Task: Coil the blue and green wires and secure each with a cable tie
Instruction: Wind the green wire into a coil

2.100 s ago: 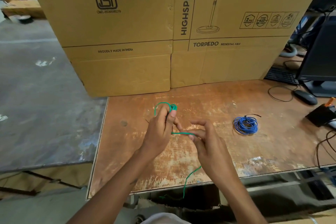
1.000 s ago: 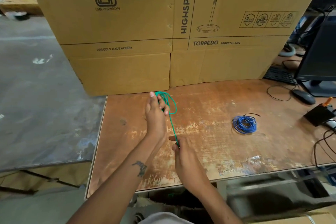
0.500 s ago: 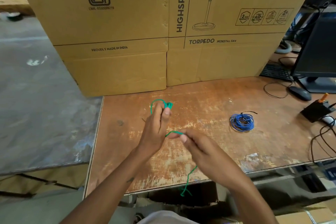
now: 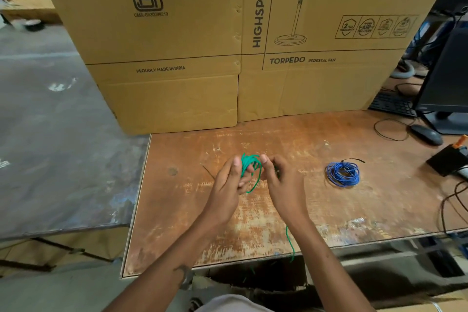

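Now both hands' fingers (image 4: 236, 167) curled round green wire (image 4: 249, 163) coil, blue wire (image 4: 343, 174) coil w/ tie nearby.

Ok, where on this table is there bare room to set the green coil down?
Bare wood lies between the hands and the cardboard boxes, and between the right hand and the blue coil. The right end is crowded: mouse, cables, black device.

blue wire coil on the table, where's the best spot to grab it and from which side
Probably pinch across the bundled strands of the blue wire coil at its near rim, coming from above. It lies flat on the table as a loose open ring, so a top pinch gathers every loop. A thin black tie tail sticks out at the far right; avoid lifting by that.
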The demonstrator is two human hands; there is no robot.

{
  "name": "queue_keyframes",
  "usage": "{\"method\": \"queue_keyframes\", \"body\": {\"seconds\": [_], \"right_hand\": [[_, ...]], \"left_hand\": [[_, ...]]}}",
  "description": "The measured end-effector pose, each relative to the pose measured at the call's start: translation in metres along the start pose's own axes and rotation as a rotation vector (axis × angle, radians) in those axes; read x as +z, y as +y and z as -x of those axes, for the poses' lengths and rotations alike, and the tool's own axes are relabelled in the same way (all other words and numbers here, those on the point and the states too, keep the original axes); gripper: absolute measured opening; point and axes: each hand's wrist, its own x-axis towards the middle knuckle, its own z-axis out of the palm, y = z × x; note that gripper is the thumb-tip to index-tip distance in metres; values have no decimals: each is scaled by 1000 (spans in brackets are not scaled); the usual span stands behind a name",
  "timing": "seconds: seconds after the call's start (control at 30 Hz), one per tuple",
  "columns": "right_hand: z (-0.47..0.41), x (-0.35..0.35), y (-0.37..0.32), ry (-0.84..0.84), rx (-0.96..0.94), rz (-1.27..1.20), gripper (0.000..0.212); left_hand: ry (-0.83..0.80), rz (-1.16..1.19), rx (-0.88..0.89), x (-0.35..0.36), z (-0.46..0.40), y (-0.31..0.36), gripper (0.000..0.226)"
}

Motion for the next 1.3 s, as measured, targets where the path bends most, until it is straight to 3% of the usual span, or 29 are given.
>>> {"method": "queue_keyframes", "body": {"seconds": [0.23,0.37,0.5,0.57,0.7,0.8,0.9,0.97,1.07,1.17,1.3], "right_hand": [[41,20,24,-273,45,-96,27],[76,17,20,-384,-12,28,29],[94,2,7,-592,-84,200,21],[92,-8,-6,-650,-154,258,32],[70,-31,-43,-606,-355,522,68],[48,-43,-64,-533,-396,630,56],[29,-48,-70,-368,-262,414,14],[13,-48,-64,-231,-238,282,22],[-12,-43,-51,-92,-282,252,15],[-30,-36,-33,6,-134,25,17],[-25,-19,-5,-148,-18,-90,14]], "left_hand": [[104,161,80,2,-21,32,38],[256,199,144,-3,-41,50,36],[385,46,178,-8,-56,43,33],[366,-156,202,-12,-51,30,35],[252,-404,191,-12,-36,1,31],[136,-374,118,-9,-28,-5,31],[18,-298,66,-11,-23,-8,31],[-59,-285,54,-10,-18,-10,32],[-97,-266,40,-3,-7,-7,32],[-56,-144,35,2,3,-1,38],[25,-90,53,5,4,4,48]]}}
